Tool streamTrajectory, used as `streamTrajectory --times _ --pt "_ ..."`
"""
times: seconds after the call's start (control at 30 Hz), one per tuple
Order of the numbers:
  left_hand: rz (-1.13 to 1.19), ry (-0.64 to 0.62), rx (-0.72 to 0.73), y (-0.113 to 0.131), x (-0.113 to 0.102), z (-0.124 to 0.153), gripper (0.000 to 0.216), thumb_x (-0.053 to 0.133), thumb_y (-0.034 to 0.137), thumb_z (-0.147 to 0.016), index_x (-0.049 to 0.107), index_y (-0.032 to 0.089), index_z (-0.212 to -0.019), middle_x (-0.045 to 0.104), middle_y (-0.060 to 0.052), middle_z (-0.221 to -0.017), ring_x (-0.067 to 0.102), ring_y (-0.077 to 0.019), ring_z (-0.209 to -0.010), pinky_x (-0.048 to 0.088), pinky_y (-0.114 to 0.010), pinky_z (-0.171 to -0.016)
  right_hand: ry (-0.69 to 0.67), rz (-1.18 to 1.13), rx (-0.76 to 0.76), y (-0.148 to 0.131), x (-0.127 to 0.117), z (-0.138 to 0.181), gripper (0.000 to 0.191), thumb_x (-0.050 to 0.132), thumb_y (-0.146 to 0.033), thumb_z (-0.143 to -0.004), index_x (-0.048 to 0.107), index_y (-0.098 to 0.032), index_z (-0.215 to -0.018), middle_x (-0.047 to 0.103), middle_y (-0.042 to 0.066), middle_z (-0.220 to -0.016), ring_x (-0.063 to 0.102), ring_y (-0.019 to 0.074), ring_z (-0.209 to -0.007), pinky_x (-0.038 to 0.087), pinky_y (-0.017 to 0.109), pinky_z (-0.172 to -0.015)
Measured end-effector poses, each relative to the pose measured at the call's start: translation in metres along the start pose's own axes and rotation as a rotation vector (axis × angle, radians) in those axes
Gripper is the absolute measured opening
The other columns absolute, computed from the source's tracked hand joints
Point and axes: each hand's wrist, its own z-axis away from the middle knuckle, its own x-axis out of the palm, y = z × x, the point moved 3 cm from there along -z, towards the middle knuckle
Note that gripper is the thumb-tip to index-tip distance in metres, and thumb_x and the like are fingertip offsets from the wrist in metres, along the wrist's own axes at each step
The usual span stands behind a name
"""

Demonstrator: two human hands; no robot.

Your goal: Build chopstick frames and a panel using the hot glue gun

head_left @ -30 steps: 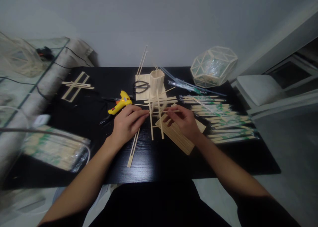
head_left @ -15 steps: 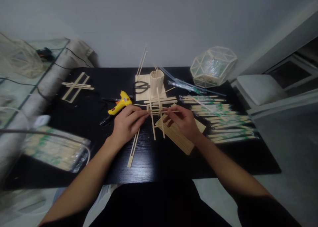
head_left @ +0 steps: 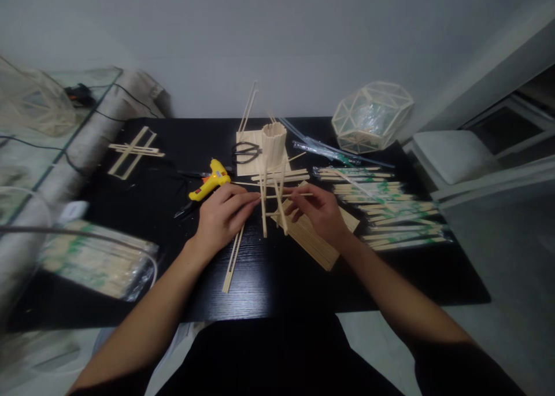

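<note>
Between my two hands is a small open frame of pale wooden chopsticks (head_left: 263, 219), with long sticks pointing toward me and thinner sticks across. My left hand (head_left: 228, 211) pinches its left side with closed fingers. On the other side my right hand (head_left: 319, 212) has its fingertips closed around the end of a cross stick (head_left: 303, 195). A flat panel of joined sticks (head_left: 321, 248) lies under my right hand. Left of the frame, near my left hand, rests a yellow glue gun (head_left: 211, 186). Some loose sticks (head_left: 233, 266) lie below my left hand.
Behind the frame stands a stick-walled cup (head_left: 273, 144) on a square base, with black-handled pliers (head_left: 246, 151) beside it. Wrapped chopsticks (head_left: 399, 211) cover the right side. A faceted stick lantern (head_left: 375, 115) sits back right, a crossed stick piece (head_left: 134, 151) back left, a plastic-wrapped bundle (head_left: 95, 257) front left.
The chopstick frame has turned between my fingers, so its long sticks lie at a different tilt. Both hands stay in nearly the same place.
</note>
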Motion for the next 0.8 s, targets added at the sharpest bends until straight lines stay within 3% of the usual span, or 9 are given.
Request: streamTrajectory --times 0.33,0.63,0.8 --pt "0.004 -0.001 -0.005 0.0009 0.0000 0.0001 0.015 0.072 0.018 -0.099 0.077 0.020 -0.113 0.074 -0.004 -0.097 0.071 -0.0142 -0.086 0.059 -0.027 -0.080 0.009 0.017 0.001 -0.0029 -0.0004 0.0010 0.036 0.083 -0.056 -0.087 0.073 -0.022 -0.088 0.082 0.008 -0.119 0.075 0.0142 -0.068 0.062 0.027 -0.055" --pt "0.007 0.017 0.013 0.0036 -0.0016 -0.0024 0.014 0.074 0.015 -0.097 0.077 0.017 -0.110 0.074 -0.005 -0.095 0.071 -0.0138 -0.084 0.059 -0.027 -0.079 0.008 0.020 -0.022 -0.0054 0.0007 0.0020 0.032 0.082 -0.052 -0.090 0.072 -0.022 -0.087 0.077 0.009 -0.133 0.075 0.0126 -0.070 0.062 0.026 -0.056" --pt "0.013 0.026 0.013 0.0028 -0.0005 -0.0016 0.014 0.074 0.015 -0.097 0.077 0.019 -0.110 0.074 -0.004 -0.095 0.071 -0.0140 -0.084 0.059 -0.027 -0.078 0.007 0.021 -0.012 -0.0022 0.0000 0.0014 0.034 0.082 -0.055 -0.089 0.072 -0.022 -0.088 0.079 0.009 -0.128 0.075 0.0138 -0.069 0.062 0.027 -0.054"
